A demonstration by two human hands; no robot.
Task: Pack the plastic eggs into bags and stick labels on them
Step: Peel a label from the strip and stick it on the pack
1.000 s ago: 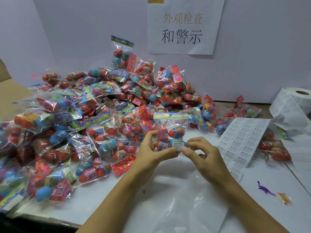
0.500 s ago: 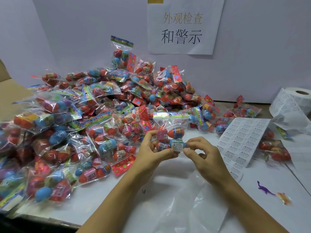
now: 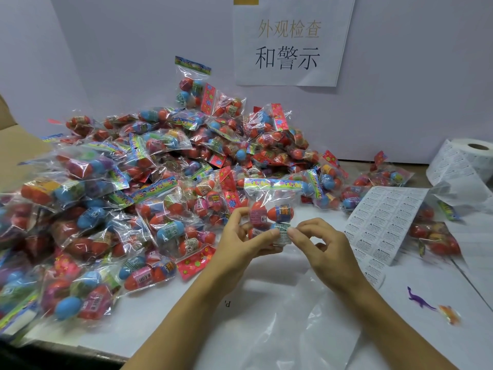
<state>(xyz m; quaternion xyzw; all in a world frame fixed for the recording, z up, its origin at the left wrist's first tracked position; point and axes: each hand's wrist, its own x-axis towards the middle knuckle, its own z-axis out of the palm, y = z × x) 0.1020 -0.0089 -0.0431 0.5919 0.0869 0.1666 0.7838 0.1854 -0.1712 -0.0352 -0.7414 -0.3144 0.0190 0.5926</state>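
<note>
We hold one filled bag of plastic eggs [image 3: 269, 209] upright over the white table [image 3: 165, 316], just in front of the big heap of packed bags [image 3: 149, 182] that spreads from nine to twelve o'clock. Our left hand [image 3: 240, 244] grips the bag's lower end, thumb curled across the front. Our right hand [image 3: 320, 247] pinches the white warning label [image 3: 283, 234] between thumb and forefinger at the bag's lower right corner.

Compared with a second ago, the label has shifted only slightly: it sat flat across the blue egg's front, and now it stands more upright with the right fingertips closer over its edge. We judge the label is being pressed down or adjusted, so this bag is nearly done.

The label sheet [image 3: 384, 222] lies at three o'clock, the label roll [image 3: 469, 158] at two, and a loose clear bag [image 3: 298, 321] at six. A purple toy dinosaur [image 3: 420, 300] lies at four o'clock.
</note>
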